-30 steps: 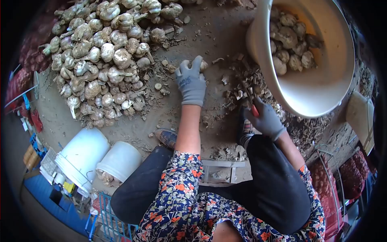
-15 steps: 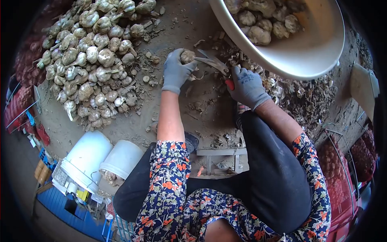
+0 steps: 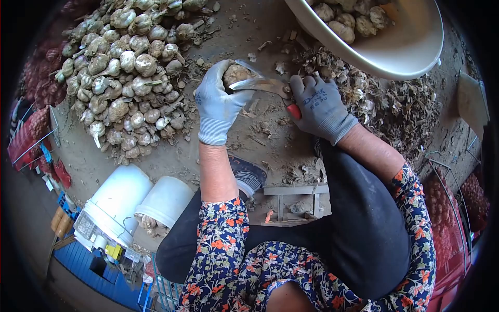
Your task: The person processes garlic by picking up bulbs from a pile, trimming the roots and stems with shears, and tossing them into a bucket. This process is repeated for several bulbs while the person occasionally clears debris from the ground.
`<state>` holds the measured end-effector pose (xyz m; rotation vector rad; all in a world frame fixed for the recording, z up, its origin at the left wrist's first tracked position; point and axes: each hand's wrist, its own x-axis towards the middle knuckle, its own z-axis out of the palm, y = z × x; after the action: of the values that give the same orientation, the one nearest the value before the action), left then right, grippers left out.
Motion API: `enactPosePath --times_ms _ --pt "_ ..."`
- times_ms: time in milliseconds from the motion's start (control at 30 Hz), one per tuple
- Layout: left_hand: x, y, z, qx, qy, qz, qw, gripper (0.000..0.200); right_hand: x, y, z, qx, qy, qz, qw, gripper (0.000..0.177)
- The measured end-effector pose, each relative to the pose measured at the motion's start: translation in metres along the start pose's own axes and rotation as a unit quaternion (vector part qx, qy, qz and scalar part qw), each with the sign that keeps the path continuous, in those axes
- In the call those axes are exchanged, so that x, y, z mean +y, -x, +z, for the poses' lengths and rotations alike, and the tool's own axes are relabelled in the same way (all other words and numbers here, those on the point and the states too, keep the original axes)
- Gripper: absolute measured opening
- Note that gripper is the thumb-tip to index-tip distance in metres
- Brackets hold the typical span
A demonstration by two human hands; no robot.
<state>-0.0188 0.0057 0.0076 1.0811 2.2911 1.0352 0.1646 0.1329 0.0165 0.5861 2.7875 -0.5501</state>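
Observation:
Gripped in my gloved left hand [image 3: 215, 101] is a garlic bulb [image 3: 237, 76]. My gloved right hand [image 3: 321, 106] is closed around the red handles of a pair of shears [image 3: 268, 85]. The shears' blades are spread, one on each side of the bulb, and their tips reach toward my left hand. Part of the handles is hidden by my right fingers. To the left lies a large heap of garlic bulbs [image 3: 127, 78], with stem stubs and roots showing.
A white tub [image 3: 400, 54] at upper right holds several garlic bulbs. Dry trimmings [image 3: 400, 112] cover the ground below it. Two white buckets [image 3: 117, 197] lie at lower left. A low metal frame [image 3: 296, 190] is between my legs. Red net sacks [image 3: 442, 208] stand at right.
My left hand has turned and come nearer with the garlic bulb. The shears' blades now reach around the bulb, where before they were at its right side. The view has shifted slightly.

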Motion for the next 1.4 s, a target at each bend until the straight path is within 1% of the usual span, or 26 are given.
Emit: enactPosePath --times_ms 200,267,300,333,367,433,467,500,533,567,600,733,800,933,1000,1033,1100,1133,1167,1200,1233,1267,1300,1333,1367,1400 --pt "-0.009 -0.004 0.003 0.013 0.000 -0.020 1.000 0.051 0.003 -0.012 0.015 -0.085 -0.037 0.012 0.996 0.035" --pt "-0.006 -0.006 0.010 0.031 0.046 -0.019 0.998 0.050 0.008 -0.017 0.026 -0.128 -0.111 0.071 0.983 0.032" --pt "-0.003 -0.005 0.011 0.051 0.091 -0.022 0.994 0.049 0.009 -0.015 0.028 -0.127 -0.115 0.071 0.983 0.032" --pt "-0.002 -0.005 0.009 0.032 0.119 -0.081 0.989 0.053 0.010 -0.010 0.030 -0.099 -0.175 0.104 0.974 0.030" --pt "-0.011 -0.006 0.009 0.034 0.114 -0.077 0.990 0.053 0.014 -0.007 0.032 -0.067 -0.232 0.135 0.961 0.028" --pt "-0.035 -0.007 0.014 0.145 0.086 -0.052 0.984 0.054 0.019 -0.002 0.028 -0.069 -0.267 0.117 0.954 0.032" --pt "-0.029 -0.005 0.016 0.131 0.411 -0.170 0.886 0.052 0.017 0.003 0.010 -0.139 -0.304 0.098 0.938 0.035" --pt "-0.035 0.000 0.019 0.130 0.410 -0.170 0.887 0.052 0.016 0.009 -0.003 -0.209 -0.338 0.078 0.914 0.038" --pt "-0.041 0.004 0.023 0.134 0.494 -0.136 0.848 0.049 0.014 0.012 -0.007 -0.255 -0.434 0.093 0.859 0.048" --pt "-0.040 0.005 0.025 0.138 0.574 -0.100 0.801 0.047 0.010 0.012 -0.007 -0.253 -0.434 0.093 0.859 0.048" --pt "-0.038 0.007 0.028 0.110 0.602 -0.072 0.788 0.043 0.006 0.012 -0.006 -0.254 -0.418 0.071 0.869 0.050" --pt "-0.024 0.018 0.031 0.060 0.590 -0.143 0.793 0.044 -0.002 0.004 0.007 -0.213 -0.418 0.055 0.882 0.056" --pt "-0.012 0.018 0.033 0.054 0.591 -0.139 0.793 0.045 -0.006 0.002 0.005 -0.151 -0.435 0.065 0.885 0.056" --pt "0.006 0.015 0.032 0.063 0.560 -0.134 0.815 0.048 0.000 -0.005 -0.001 -0.124 -0.486 0.037 0.865 0.050" --pt "0.017 0.006 0.024 0.086 0.567 -0.124 0.809 0.055 0.007 0.002 -0.022 -0.205 -0.540 0.192 0.793 0.049" --pt "0.027 -0.001 0.018 0.086 0.564 -0.118 0.812 0.055 0.008 0.007 -0.014 -0.201 -0.542 0.187 0.794 0.049" --pt "0.058 -0.025 0.008 0.012 0.459 0.019 0.888 0.065 0.011 0.012 0.014 -0.172 -0.511 0.135 0.831 0.045" --pt "0.086 -0.043 0.000 -0.010 0.467 0.098 0.878 0.075 0.011 0.012 0.017 -0.222 -0.503 0.114 0.828 0.042" --pt "0.105 -0.059 -0.006 -0.031 0.471 0.178 0.863 0.086 0.011 0.015 0.022 -0.223 -0.505 0.107 0.827 0.042" --pt "0.096 -0.073 -0.014 -0.019 0.460 0.164 0.872 0.085 0.010 0.018 0.026 -0.236 -0.501 0.113 0.825 0.039" --pt "0.078 -0.092 -0.020 0.043 0.411 0.099 0.905 0.070 0.011 0.016 0.026 -0.239 -0.498 0.112 0.826 0.036" --pt "0.043 -0.111 -0.023 0.093 0.294 -0.021 0.951 0.054 0.013 0.016 0.024 -0.186 -0.505 0.093 0.838 0.035" --pt "-0.024 -0.138 -0.014 0.189 -0.123 0.056 0.973 0.050 0.015 0.016 0.025 -0.128 -0.514 0.066 0.846 0.034" --pt "-0.087 -0.154 -0.015 0.023 -0.440 0.084 0.894 0.051 0.023 0.011 0.031 -0.210 -0.487 0.102 0.842 0.036" --pt "-0.106 -0.157 -0.004 -0.065 -0.544 0.002 0.836 0.054 0.024 0.011 0.037 -0.186 -0.490 0.071 0.849 0.036" --pt "-0.124 -0.146 0.006 -0.058 -0.491 -0.042 0.868 0.055 0.023 0.014 0.043 -0.146 -0.505 0.111 0.844 0.037"
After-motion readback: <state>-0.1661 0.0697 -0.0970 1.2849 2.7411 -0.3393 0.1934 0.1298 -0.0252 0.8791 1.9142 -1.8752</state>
